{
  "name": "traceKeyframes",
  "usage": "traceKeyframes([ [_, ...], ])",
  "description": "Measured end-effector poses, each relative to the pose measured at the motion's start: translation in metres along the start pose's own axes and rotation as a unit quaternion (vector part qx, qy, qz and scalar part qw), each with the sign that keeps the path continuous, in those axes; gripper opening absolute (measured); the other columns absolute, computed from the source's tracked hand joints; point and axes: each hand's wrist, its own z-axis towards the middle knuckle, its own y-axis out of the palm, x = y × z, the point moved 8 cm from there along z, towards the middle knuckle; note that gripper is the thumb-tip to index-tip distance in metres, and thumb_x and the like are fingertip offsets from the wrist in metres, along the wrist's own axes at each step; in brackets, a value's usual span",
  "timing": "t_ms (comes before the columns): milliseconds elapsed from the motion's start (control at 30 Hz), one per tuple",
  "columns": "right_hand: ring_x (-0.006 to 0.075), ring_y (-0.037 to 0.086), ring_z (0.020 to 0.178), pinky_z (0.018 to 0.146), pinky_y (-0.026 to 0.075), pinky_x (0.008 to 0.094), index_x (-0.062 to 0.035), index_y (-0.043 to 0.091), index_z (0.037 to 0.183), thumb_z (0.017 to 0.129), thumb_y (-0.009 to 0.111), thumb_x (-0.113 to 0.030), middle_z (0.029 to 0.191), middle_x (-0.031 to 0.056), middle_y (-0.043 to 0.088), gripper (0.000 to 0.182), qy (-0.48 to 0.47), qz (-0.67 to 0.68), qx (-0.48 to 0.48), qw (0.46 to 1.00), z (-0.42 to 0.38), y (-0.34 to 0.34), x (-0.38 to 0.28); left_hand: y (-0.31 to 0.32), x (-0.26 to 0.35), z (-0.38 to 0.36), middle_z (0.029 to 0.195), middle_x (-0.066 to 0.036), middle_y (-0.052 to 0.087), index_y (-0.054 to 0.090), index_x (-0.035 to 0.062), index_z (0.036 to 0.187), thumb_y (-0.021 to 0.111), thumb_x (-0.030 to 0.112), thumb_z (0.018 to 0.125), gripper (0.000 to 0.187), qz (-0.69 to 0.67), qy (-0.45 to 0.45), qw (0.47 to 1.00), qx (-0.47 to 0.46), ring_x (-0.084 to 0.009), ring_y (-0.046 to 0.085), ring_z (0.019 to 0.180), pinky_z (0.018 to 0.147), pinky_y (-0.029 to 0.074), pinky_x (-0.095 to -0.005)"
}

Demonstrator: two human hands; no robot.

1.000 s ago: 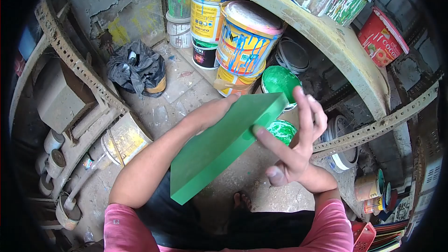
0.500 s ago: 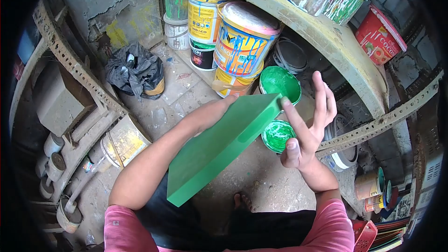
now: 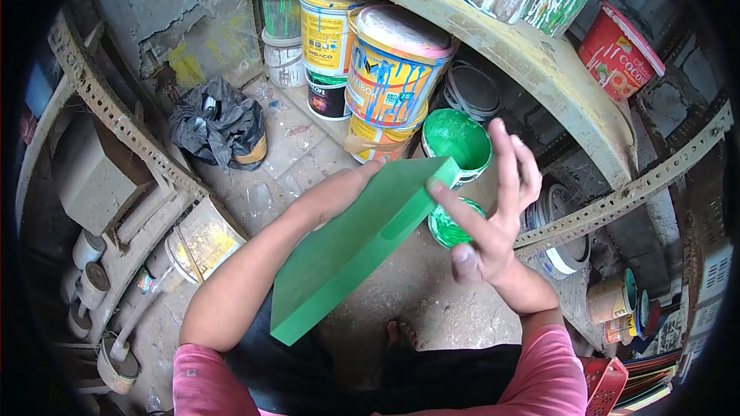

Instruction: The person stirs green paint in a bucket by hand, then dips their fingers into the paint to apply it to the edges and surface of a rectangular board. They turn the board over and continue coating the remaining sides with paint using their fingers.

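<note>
A thick green board is tilted in front of my body. My left hand grips its far left side, with most of the fingers hidden behind it. My right hand is open at the other side, its index fingertip touching the narrow edge near the upper right corner. The thumb and remaining fingers are spread away from the board. Beyond the board stands an open bucket coated inside with green paint. A smaller round container or lid with green and white paint lies on the floor, partly behind my right fingers.
Stacked paint buckets stand under a curved-looking shelf. More pails and a red tub are on top. A black plastic bag sits on the floor. A perforated metal rack and a stained bucket are at left.
My right index finger has slid slightly down and left along the board's edge. The whole view has shifted a little, and the board sits slightly lower left.
</note>
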Motion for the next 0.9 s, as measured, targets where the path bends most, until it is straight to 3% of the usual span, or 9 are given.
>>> traceKeyframes([
  [133, 0.0397, 0.03, 0.124, 0.103, 0.015, 0.0455, -0.0106, 0.07, 0.102, 0.091, 0.028, -0.05, 0.136, 0.0337, 0.035, 0.059, 0.022, -0.021, 0.057, 0.998, 0.005, -0.006, 0.02, 0.001, 0.003, -0.001, 0.104, -0.008, 0.061, 0.056, 0.0064, 0.12, 0.03, 0.05, 0.095, 0.056, -0.003, 0.018, 1.0, -0.003, -0.014, 0.057, 0.087, 0.076, 0.045, -0.0271],
  [233, 0.0382, 0.033, 0.121, 0.101, 0.016, 0.0442, -0.0116, 0.071, 0.103, 0.091, 0.03, -0.05, 0.135, 0.0334, 0.036, 0.057, 0.018, -0.021, 0.089, 0.996, 0.005, -0.016, 0.022, -0.002, 0.003, -0.004, 0.117, -0.017, 0.058, 0.054, -0.0025, 0.121, 0.028, 0.053, 0.095, 0.067, 0.015, -0.008, 1.0, 0.009, -0.0224, 0.056, 0.106, 0.092, 0.041, -0.0306],
  [300, 0.0382, 0.033, 0.121, 0.101, 0.016, 0.045, -0.0115, 0.071, 0.103, 0.091, 0.03, -0.05, 0.135, 0.0332, 0.037, 0.057, 0.012, -0.009, 0.084, 0.996, 0.004, -0.018, 0.015, -0.003, 0.0, -0.002, 0.101, -0.008, 0.061, 0.056, 0.0066, 0.12, 0.031, 0.053, 0.094, 0.058, 0.001, -0.007, 1.0, 0.016, -0.0135, 0.056, 0.086, 0.074, 0.044, -0.027],
  [433, 0.0362, 0.036, 0.117, 0.097, 0.021, 0.0462, -0.0114, 0.071, 0.101, 0.09, 0.032, -0.052, 0.128, 0.031, 0.045, 0.058, 0.005, 0.034, 0.072, 0.997, -0.004, -0.018, 0.004, 0.001, 0.008, -0.007, 0.101, -0.008, 0.061, 0.056, 0.0059, 0.12, 0.031, 0.052, 0.094, 0.059, -0.009, -0.004, 1.0, 0.015, -0.0128, 0.056, 0.085, 0.073, 0.045, -0.0267],
  [467, 0.0335, 0.046, 0.105, 0.089, 0.031, 0.0458, -0.006, 0.07, 0.091, 0.089, 0.047, -0.043, 0.114, 0.0253, 0.055, 0.044, -0.031, 0.049, 0.111, 0.992, -0.004, -0.025, 0.0, 0.002, 0.008, -0.007, 0.1, -0.008, 0.061, 0.056, 0.0057, 0.12, 0.031, 0.052, 0.094, 0.059, -0.014, -0.007, 1.0, 0.012, -0.0125, 0.056, 0.084, 0.073, 0.045, -0.0264],
  [567, 0.0282, 0.054, 0.08, 0.072, 0.041, 0.0406, 0.0003, 0.065, 0.076, 0.083, 0.062, -0.02, 0.087, 0.0163, 0.061, 0.022, -0.044, 0.183, 0.163, 0.969, -0.012, -0.039, 0.009, 0.003, 0.011, -0.011, 0.1, -0.007, 0.061, 0.056, 0.0055, 0.121, 0.031, 0.052, 0.094, 0.059, -0.015, -0.004, 1.0, 0.013, -0.0121, 0.056, 0.083, 0.072, 0.045, -0.0259],
  [667, 0.0227, 0.052, 0.06, 0.056, 0.042, 0.0333, 0.0022, 0.057, 0.068, 0.076, 0.068, -0.002, 0.066, 0.0091, 0.055, 0.014, 0.005, 0.341, 0.167, 0.925, -0.013, -0.037, 0.026, 0.002, 0.01, -0.01, 0.099, -0.007, 0.061, 0.056, 0.0058, 0.12, 0.032, 0.052, 0.094, 0.058, -0.025, -0.001, 1.0, 0.019, -0.0119, 0.056, 0.082, 0.071, 0.044, -0.0254],
  [767, 0.0215, 0.05, 0.054, 0.053, 0.041, 0.0317, 0.0027, 0.055, 0.066, 0.076, 0.068, 0.0, 0.058, 0.0084, 0.052, 0.017, 0.043, 0.274, 0.142, 0.95, -0.011, -0.034, 0.027, 0.002, 0.011, -0.012, 0.099, -0.007, 0.061, 0.056, 0.0065, 0.121, 0.032, 0.052, 0.094, 0.058, -0.04, -0.008, 0.999, 0.021, -0.0118, 0.055, 0.082, 0.072, 0.044, -0.0252],
  [900, 0.0244, 0.054, 0.071, 0.065, 0.043, 0.0335, 0.0024, 0.062, 0.084, 0.068, 0.077, -0.015, 0.08, 0.0138, 0.06, 0.028, 0.002, 0.231, 0.104, 0.967, -0.001, -0.029, 0.012, 0.003, 0.017, -0.014, 0.1, -0.006, 0.061, 0.055, 0.0076, 0.122, 0.032, 0.052, 0.094, 0.058, -0.044, 0.019, 0.999, 0.014, -0.0118, 0.054, 0.083, 0.072, 0.044, -0.0259],
])
